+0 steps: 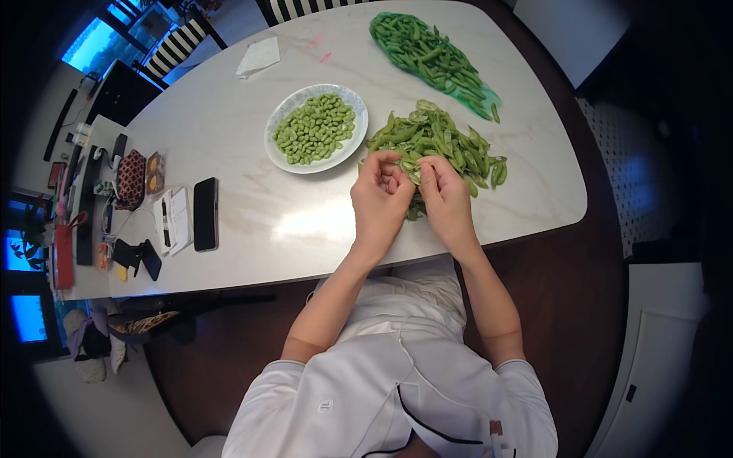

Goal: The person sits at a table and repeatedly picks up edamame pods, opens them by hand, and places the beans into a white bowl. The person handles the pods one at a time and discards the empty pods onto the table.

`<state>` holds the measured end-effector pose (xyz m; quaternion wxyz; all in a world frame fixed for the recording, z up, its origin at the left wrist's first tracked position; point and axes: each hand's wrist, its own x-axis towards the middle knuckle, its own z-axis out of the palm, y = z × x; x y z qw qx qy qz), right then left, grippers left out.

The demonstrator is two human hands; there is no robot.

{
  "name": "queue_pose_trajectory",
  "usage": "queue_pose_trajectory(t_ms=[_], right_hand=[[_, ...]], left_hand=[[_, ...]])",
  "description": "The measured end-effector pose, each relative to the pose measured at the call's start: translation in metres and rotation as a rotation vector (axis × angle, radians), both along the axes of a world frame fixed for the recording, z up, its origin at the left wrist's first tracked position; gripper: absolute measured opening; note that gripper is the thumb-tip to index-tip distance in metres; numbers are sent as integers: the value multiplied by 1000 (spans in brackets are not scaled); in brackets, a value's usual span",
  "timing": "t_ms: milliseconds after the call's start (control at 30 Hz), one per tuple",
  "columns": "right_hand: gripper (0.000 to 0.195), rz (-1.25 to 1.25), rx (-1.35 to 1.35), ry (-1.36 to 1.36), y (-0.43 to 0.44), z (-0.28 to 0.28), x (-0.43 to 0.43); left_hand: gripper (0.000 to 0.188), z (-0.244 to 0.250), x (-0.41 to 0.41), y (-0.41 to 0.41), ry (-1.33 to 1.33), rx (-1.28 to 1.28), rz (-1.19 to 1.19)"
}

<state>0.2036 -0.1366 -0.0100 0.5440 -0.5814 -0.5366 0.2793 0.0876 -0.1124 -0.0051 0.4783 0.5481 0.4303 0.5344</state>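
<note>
Both my hands are over the near side of a heap of green soybean pods (438, 134). My right hand (446, 197) pinches a pale green pod (410, 168) between thumb and forefinger. My left hand (382, 194) is just to its left, its fingers curled and thumb bent inward; whether a bean is tucked in it I cannot tell. To the left of the heap, a white plate with a blue-patterned rim (275, 157) holds many shelled green beans (315, 127). Farther back, a green mesh bag (426, 54) is full of unshelled pods, with a few at its mouth.
A black smartphone (205, 214), a notepad with a pen (178, 220) and a patterned pouch (131, 178) lie at the left of the marble-look table (275, 257). A folded white tissue (257, 57) lies at the back. A white earphone cable (421, 372) hangs across my shirt.
</note>
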Motion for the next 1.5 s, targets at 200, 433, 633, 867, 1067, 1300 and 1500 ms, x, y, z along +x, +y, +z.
queue_pose_trajectory(t_ms=[200, 433, 633, 867, 1067, 1300, 1500], right_hand=[[10, -36, 131, -358, -4, 12, 3], [8, 28, 174, -485, -6, 17, 12], [11, -81, 112, -352, -1, 9, 12], [12, -45, 51, -100, 2, 14, 16], [12, -67, 176, -168, 3, 9, 9], [8, 11, 155, -105, 0, 16, 10], [9, -129, 162, -186, 8, 9, 16]], left_hand=[[28, 4, -2, -3, 187, 184, -5], [27, -4, -9, 6, -74, -159, -145], [16, -4, -15, 14, -205, -178, -63], [14, 5, -11, 7, -416, -300, -193], [21, 3, 6, -5, -239, -110, -182], [16, 6, 0, -2, -432, -382, -316], [15, 3, -5, 12, -396, -407, -259]])
